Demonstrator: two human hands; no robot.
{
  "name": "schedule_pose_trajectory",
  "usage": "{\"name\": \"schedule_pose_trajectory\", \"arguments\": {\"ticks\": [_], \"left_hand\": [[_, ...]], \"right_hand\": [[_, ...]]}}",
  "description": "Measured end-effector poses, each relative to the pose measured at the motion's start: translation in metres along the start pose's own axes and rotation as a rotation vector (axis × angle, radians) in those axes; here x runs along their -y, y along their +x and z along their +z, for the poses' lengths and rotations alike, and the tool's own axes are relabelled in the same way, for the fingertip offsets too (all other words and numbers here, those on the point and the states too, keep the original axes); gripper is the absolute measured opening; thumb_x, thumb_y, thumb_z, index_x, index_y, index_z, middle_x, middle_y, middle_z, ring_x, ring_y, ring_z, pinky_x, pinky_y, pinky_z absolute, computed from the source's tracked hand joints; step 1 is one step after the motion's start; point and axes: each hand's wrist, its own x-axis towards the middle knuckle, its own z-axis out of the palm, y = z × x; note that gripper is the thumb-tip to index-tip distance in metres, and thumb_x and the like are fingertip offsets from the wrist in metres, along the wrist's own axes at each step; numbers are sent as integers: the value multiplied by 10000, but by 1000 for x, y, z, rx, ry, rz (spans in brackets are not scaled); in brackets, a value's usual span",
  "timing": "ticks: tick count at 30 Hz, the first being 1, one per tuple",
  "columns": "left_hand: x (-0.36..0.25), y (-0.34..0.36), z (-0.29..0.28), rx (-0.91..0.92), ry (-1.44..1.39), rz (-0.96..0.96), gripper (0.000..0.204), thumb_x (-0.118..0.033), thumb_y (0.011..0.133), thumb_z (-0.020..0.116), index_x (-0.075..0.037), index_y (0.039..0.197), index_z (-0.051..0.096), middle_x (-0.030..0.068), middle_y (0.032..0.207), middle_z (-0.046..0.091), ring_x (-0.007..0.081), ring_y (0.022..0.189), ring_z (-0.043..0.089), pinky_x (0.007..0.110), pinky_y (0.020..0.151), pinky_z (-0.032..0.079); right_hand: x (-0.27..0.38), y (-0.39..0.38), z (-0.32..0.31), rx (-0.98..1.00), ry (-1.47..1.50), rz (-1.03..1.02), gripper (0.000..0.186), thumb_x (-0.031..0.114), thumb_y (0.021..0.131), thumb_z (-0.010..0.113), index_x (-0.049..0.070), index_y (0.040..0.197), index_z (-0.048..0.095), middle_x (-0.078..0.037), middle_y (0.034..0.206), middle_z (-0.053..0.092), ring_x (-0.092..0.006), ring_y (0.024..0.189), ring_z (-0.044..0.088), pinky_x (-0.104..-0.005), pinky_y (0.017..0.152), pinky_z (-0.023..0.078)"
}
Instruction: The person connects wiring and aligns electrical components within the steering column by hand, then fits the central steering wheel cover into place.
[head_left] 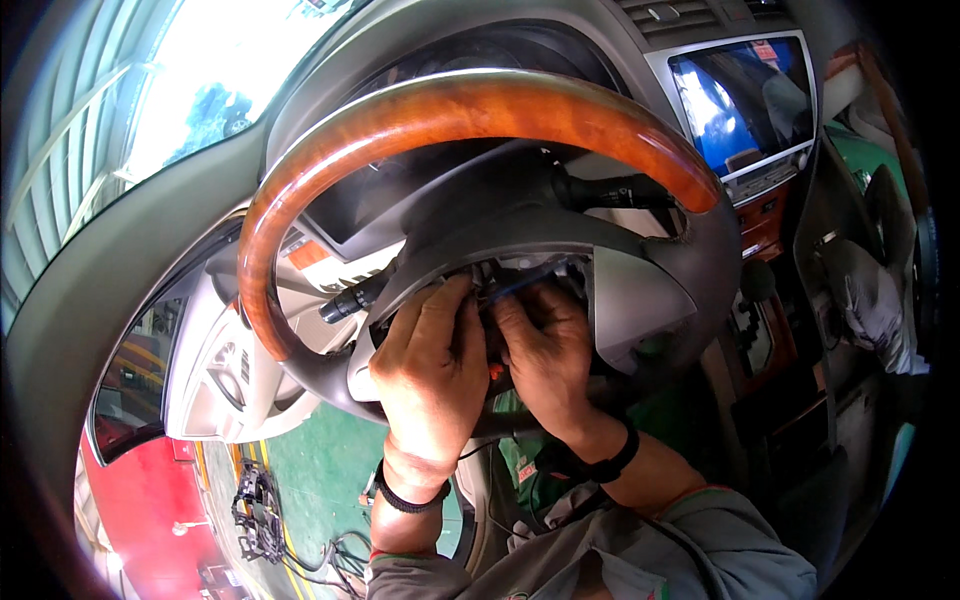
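A steering wheel (480,105) with a wood-look upper rim fills the middle of the view. Its hub is uncovered, and wires and small parts show in the hub cavity (570,268). My left hand (432,345) reaches into the cavity from the left, fingers bent and pressed together at the tips. Beside it, my right hand (548,355) has its thumb and fingers closed near a thin dark-blue strand (525,281). What either hand's fingertips hold is hidden inside the hub. A grey spoke cover (640,305) sits right of my right hand.
Control stalks stand behind the wheel at left (352,299) and right (620,191). A display screen (742,105) is at the upper right, above the gear lever (757,280). The open car door (225,370) is at left. A dark frame-like part (258,510) and cables lie on the green floor.
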Motion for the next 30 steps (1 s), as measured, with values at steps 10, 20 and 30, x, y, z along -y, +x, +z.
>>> {"name": "schedule_pose_trajectory", "arguments": {"ticks": [10,20,30], "left_hand": [[2,-1,5,-31,15,70,233,3,855,735,-34,1084,738,142,988,738,316,822,740,380,724,598],[1,-3,8,-54,44,60,229,11,846,739,-27,1072,737,149,961,730,316,802,734,378,711,593],[2,-2,5,-27,-65,-11,205,42,849,730,-20,1045,728,152,935,730,310,817,741,364,730,593]], "right_hand": [[-11,-4,-9,50,-26,-135,126,32,1032,619,4,1152,645,-5,989,700,-43,832,619,-202,718,509],[-13,-4,-7,40,-92,-173,138,23,1038,612,16,1174,631,-10,985,694,-41,848,624,-196,729,519],[-17,-2,-5,34,-87,-235,156,26,1043,606,12,1196,633,-11,978,691,-32,831,614,-182,692,502]]}}
